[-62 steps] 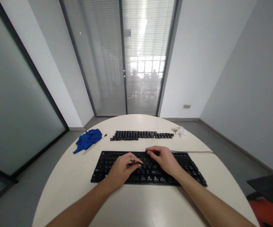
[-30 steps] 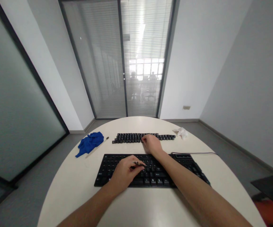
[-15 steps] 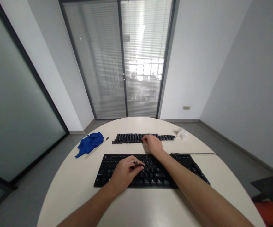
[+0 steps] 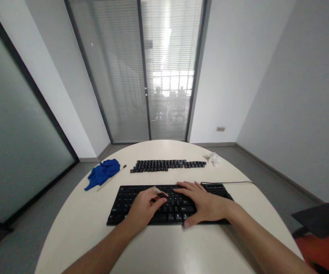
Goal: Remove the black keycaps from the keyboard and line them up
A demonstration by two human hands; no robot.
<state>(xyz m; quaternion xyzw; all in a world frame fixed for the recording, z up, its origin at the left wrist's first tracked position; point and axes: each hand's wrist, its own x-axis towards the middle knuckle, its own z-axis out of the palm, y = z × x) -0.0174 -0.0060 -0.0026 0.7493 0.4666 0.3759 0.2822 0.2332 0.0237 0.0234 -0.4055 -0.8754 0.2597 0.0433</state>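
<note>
A black keyboard (image 4: 158, 219) lies across the table in front of me, with bare spots among its keys. Over its middle, my left hand (image 4: 143, 205) is closed on a small black tool (image 4: 162, 195) with a pale, metallic-looking end; its exact kind is too small to make out. My right hand (image 4: 200, 203) is spread over the right half of the keyboard, fingers apart and thumb at the front edge. It covers many keys, and I see nothing held in it. Behind the keyboard stand rows of loose black keycaps (image 4: 153, 166).
On the round white table (image 4: 96, 236), a blue cloth (image 4: 104, 173) and a thin brush (image 4: 111, 179) lie at left. Crumpled white tissue (image 4: 215, 159) sits at far right. A cable (image 4: 232, 182) runs off the right edge. A dark-and-red chair (image 4: 321, 236) stands at right.
My right hand has drawn back from the loose keycaps to the keyboard, and its fingers have spread. The left hand still holds the small tool above the keyboard. The view has shifted slightly.
</note>
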